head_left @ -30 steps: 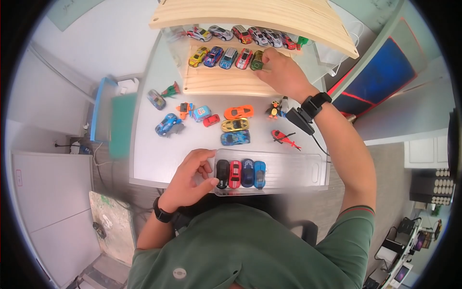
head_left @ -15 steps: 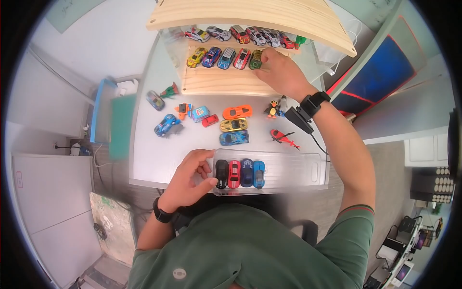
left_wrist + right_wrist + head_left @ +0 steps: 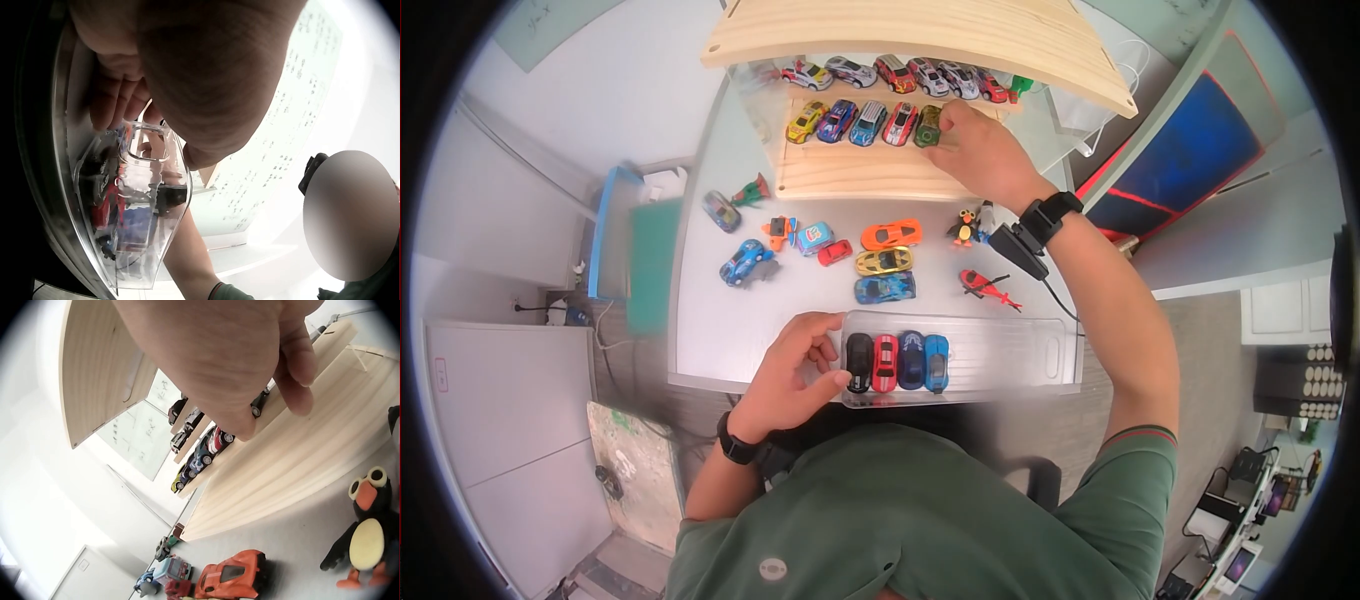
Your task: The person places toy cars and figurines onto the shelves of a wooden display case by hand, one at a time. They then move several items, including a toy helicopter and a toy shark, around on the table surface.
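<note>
In the head view my right hand [image 3: 980, 150] pinches the green toy car [image 3: 928, 126] at the right end of the shelf's lower row. Its fingers hide part of the car; in the right wrist view, a thumb and fingers come down around it. Beside it stand a red-and-white car [image 3: 900, 124] and several others. My left hand [image 3: 798, 370] rests at the left end of a clear plastic tray [image 3: 1010, 350], thumb and index finger near its corners, other fingers loosely bent. A black car [image 3: 859, 362], a red car [image 3: 885, 362] and two blue ones lie inside.
Between tray and wooden shelf [image 3: 870, 180] lie an orange car [image 3: 891, 234], a gold car [image 3: 884, 261], a patterned blue car [image 3: 885, 288], a red helicopter [image 3: 990, 289] and a penguin figure [image 3: 365, 534]. More toys sit at left. A wooden top board [image 3: 920, 45] overhangs the shelf.
</note>
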Tool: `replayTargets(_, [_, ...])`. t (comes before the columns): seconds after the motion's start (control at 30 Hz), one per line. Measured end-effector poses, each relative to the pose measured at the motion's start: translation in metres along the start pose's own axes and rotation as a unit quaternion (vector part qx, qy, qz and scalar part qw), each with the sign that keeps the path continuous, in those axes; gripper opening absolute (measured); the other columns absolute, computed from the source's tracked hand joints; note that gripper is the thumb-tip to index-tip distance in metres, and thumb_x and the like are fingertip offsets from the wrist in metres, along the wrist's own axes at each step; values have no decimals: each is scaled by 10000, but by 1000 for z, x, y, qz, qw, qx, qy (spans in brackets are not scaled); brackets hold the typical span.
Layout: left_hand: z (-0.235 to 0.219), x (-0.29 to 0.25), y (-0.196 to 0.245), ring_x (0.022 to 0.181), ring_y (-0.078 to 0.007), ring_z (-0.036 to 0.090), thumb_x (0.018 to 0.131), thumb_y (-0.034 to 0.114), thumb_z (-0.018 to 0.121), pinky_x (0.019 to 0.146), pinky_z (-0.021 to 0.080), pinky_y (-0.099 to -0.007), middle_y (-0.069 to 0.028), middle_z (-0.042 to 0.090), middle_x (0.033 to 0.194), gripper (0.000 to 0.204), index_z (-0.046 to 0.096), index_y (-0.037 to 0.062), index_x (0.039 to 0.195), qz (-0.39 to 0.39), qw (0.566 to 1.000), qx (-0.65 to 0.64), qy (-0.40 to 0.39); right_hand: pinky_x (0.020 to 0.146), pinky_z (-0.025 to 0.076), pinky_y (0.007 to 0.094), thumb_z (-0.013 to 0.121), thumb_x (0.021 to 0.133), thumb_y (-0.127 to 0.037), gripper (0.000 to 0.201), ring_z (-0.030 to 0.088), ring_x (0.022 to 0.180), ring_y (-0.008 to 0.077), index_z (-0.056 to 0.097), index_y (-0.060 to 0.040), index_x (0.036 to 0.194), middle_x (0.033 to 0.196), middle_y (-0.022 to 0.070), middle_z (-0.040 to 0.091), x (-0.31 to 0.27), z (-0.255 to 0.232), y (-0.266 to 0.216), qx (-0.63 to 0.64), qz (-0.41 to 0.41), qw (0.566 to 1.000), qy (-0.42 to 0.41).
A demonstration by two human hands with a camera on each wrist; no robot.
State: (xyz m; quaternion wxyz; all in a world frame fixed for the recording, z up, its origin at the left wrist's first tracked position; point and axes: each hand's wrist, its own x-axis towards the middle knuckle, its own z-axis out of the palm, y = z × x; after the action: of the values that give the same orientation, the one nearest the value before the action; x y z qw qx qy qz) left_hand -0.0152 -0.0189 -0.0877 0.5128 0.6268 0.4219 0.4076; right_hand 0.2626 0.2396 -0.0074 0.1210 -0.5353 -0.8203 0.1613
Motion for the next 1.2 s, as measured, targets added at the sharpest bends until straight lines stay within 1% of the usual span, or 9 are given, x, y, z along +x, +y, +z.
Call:
replayTargets(0.03, [0, 0, 0, 967, -174, 620, 900, 61, 800, 829, 541, -303, -119, 582, 1291, 634, 549, 24, 1481, -1, 1000, -6, 2, 916, 560, 477, 755, 950, -301, 442, 708, 1070, 417, 567, -5, 1219, 1148, 223, 729, 0, 3, 3, 0, 0, 1000, 1])
replayTargets(0.1, [0, -1, 0, 971, -173, 619, 903, 63, 800, 830, 542, -303, -116, 581, 1282, 634, 546, 22, 1482, -4, 1000, -8, 1, 849, 550, 496, 768, 928, -311, 415, 706, 992, 435, 568, -33, 1163, 1053, 249, 728, 0, 9, 9, 2, -27, 998, 49])
replayTargets(0.23, [0, 0, 2, 980, -171, 615, 907, 62, 798, 830, 542, -302, -109, 578, 1256, 632, 541, 17, 1482, -6, 1000, -1, -3, 853, 552, 495, 768, 925, -310, 418, 707, 994, 436, 568, -31, 1164, 1054, 250, 728, -1, 7, 10, 9, -30, 998, 50])
replayTargets(0.3, [0, 0, 1, 978, -171, 615, 908, 61, 796, 829, 541, -302, -108, 577, 1254, 630, 539, 18, 1481, -7, 1000, -5, -1, 913, 566, 478, 749, 944, -293, 441, 711, 1069, 422, 567, -7, 1226, 1148, 232, 726, -1, 3, 5, -2, -3, 1000, 7])
replayTargets(0.4, [1, -1, 0, 975, -170, 615, 908, 58, 792, 829, 541, -302, -107, 577, 1249, 626, 537, 18, 1478, -8, 1000, -9, 2, 907, 566, 483, 748, 943, -296, 444, 711, 1063, 425, 563, -6, 1224, 1133, 238, 726, -1, 3, 3, 3, 2, 1000, 2])
replayTargets(0.7, [0, -2, -3, 974, -171, 617, 905, 54, 791, 837, 540, -305, -105, 579, 1238, 625, 534, 17, 1474, -22, 1000, -13, -3, 888, 564, 483, 764, 929, -317, 455, 710, 1033, 422, 567, 6, 1183, 1101, 243, 715, 1, 6, 6, 25, -13, 999, 22])
replayTargets(0.83, [1, -2, -2, 974, -173, 618, 905, 54, 790, 840, 540, -307, -107, 579, 1243, 628, 531, 15, 1476, -19, 1000, -7, -1, 878, 564, 483, 776, 918, -327, 458, 709, 1015, 419, 569, 6, 1155, 1092, 241, 708, 1, 6, 5, 28, -6, 999, 25])
replayTargets(1.0, [0, -2, -3, 974, -173, 617, 906, 55, 790, 840, 541, -307, -108, 579, 1247, 630, 531, 16, 1478, -22, 1000, -13, -4, 869, 565, 480, 784, 910, -339, 460, 705, 1005, 415, 564, 2, 1126, 1110, 237, 699, 2, 6, 5, 20, -10, 999, 32])
replayTargets(1.2, [0, -1, -1, 975, -170, 615, 913, 56, 787, 838, 542, -303, -107, 577, 1248, 624, 531, 17, 1480, -16, 1000, -9, -3, 881, 571, 485, 782, 909, -352, 481, 708, 1030, 422, 569, 7, 1147, 1138, 244, 698, 2, 10, 7, 5, -4, 999, 49])
